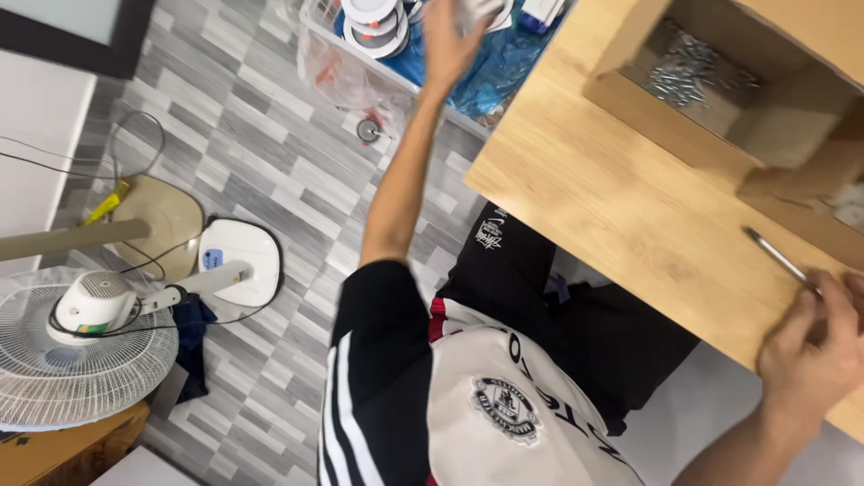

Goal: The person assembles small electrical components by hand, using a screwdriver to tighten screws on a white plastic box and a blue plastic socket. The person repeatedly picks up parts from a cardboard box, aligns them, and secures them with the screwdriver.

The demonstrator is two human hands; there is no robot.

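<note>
- The step in hand is judged to be a reach: the left hand (450,40) is stretched to a white basket (315,27) on the floor beyond the wooden table (612,198); its grip is blurred and cannot be told.
- A sure closing of the fingers would be called for next.
- A slender metal tool (778,256) is clasped in the right hand (814,355) at the table's near edge.
- Its long axis lies flat along the tabletop, tip pointed towards the cardboard box (630,90) of screws (693,67).

Open brown cardboard box (774,81) of screws on the wooden table; dark-framed screen (81,31) top left
</note>
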